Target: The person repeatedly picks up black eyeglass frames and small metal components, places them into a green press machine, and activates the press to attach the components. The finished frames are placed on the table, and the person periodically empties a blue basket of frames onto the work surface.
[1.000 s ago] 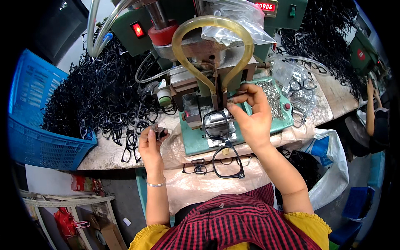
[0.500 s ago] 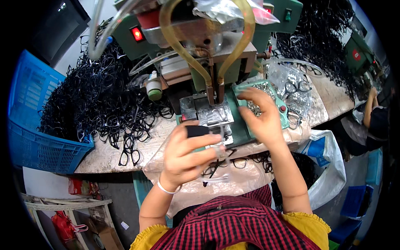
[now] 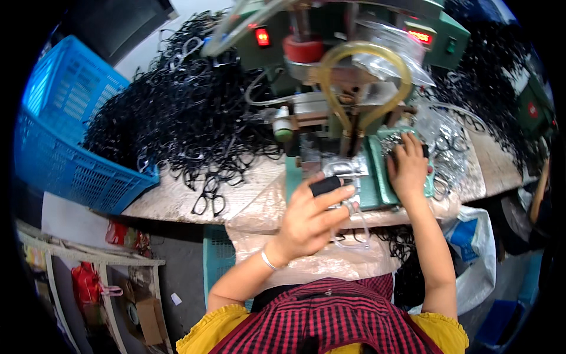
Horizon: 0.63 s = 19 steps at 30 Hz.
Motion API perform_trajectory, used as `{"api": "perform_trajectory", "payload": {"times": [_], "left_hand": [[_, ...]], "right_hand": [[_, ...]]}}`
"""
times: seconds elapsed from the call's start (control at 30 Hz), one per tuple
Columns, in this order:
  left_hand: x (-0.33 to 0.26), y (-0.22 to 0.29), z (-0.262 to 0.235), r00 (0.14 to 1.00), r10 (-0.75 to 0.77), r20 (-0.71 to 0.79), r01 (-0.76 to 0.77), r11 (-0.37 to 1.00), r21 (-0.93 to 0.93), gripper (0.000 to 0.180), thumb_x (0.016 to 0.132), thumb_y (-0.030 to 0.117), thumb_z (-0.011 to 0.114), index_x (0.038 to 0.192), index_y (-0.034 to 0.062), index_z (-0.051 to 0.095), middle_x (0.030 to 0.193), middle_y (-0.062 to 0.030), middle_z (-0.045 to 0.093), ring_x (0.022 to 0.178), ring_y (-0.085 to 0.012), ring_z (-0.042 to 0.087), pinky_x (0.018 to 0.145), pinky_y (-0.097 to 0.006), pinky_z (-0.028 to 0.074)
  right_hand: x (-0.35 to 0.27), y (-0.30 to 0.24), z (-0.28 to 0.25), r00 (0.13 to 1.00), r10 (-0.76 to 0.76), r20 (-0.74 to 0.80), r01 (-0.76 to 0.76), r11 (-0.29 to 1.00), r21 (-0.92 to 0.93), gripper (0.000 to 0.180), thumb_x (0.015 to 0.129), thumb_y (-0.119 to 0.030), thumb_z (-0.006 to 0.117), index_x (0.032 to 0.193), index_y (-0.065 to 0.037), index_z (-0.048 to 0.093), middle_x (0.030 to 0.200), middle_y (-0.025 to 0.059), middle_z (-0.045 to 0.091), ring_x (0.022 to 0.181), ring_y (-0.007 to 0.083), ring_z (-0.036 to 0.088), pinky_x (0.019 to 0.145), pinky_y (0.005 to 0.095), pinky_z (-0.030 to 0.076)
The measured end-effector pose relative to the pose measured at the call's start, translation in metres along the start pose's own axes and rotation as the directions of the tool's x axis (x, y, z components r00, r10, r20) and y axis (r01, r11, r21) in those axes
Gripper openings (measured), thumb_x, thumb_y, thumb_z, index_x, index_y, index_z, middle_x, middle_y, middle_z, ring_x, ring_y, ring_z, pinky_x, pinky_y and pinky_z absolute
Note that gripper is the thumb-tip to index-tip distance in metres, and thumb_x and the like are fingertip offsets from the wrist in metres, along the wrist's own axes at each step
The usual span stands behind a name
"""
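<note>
My left hand (image 3: 315, 217), a black sleeve on one finger, is closed on a clear eyeglass frame (image 3: 365, 237). It holds the frame at the metal fixture (image 3: 346, 169) of a green bench press, under the press head (image 3: 352, 144). Part of the frame is hidden behind my fingers. My right hand (image 3: 408, 171) rests over a green tray (image 3: 380, 177) of small shiny metal parts (image 3: 389, 143). Its fingers reach into the parts with the thumb apart, and I see nothing held in them.
A large heap of black eyeglass frames (image 3: 194, 112) lies at the left beside a blue crate (image 3: 76, 159). Another heap (image 3: 483, 71) stands at the back right. A yellowish hose (image 3: 407, 68) loops above the fixture. Clear plastic bags (image 3: 448, 141) lie right of the tray.
The view has shifted, so the bench sits further right in the picture. My right hand has come down from above the tray into the metal parts. My left hand keeps the clear frame at the fixture.
</note>
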<state>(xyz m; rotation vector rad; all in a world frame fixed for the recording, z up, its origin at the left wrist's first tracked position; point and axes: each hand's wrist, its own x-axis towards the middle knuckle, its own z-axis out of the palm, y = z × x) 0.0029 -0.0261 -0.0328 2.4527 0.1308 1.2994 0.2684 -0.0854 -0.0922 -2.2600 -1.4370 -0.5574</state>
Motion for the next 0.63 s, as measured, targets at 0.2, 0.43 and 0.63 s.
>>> {"api": "perform_trajectory", "payload": {"times": [0.2,0.43,0.63], "left_hand": [[-0.044,0.034,-0.062,0.924,-0.110,-0.366,0.298,0.808,0.509,0.017,0.083,-0.004,0.067,0.099,0.0002,0.068,0.105,-0.0109,0.070,0.098,-0.0294,0.064,0.093,-0.040,0.049],[0.011,-0.082,-0.064,0.979,-0.191,-0.078,0.194,0.722,0.664,0.015,0.076,0.000,0.068,0.090,0.0069,0.068,0.081,-0.0063,0.061,0.077,-0.0278,0.057,0.072,-0.039,0.043],[-0.046,-0.195,-0.034,0.977,-0.214,0.020,0.117,0.605,0.788,0.023,0.069,0.010,0.068,0.091,0.0101,0.064,0.090,-0.0074,0.057,0.086,-0.0270,0.056,0.072,-0.041,0.043]], "right_hand": [[-0.014,0.014,-0.007,0.963,0.063,-0.262,0.033,0.938,0.346,0.010,0.078,-0.006,0.071,0.086,-0.002,0.066,0.094,0.0134,0.068,0.087,0.0336,0.063,0.077,0.0411,0.050],[0.006,0.007,0.000,0.953,0.178,-0.246,-0.037,0.873,0.486,0.010,0.083,-0.007,0.070,0.093,-0.004,0.070,0.085,0.0109,0.069,0.077,0.0265,0.065,0.071,0.0356,0.051],[-0.008,0.022,0.006,0.938,0.334,-0.094,-0.213,0.768,0.604,0.012,0.085,-0.005,0.069,0.097,-0.002,0.071,0.087,0.0085,0.071,0.080,0.0167,0.067,0.077,0.0281,0.052]]}}
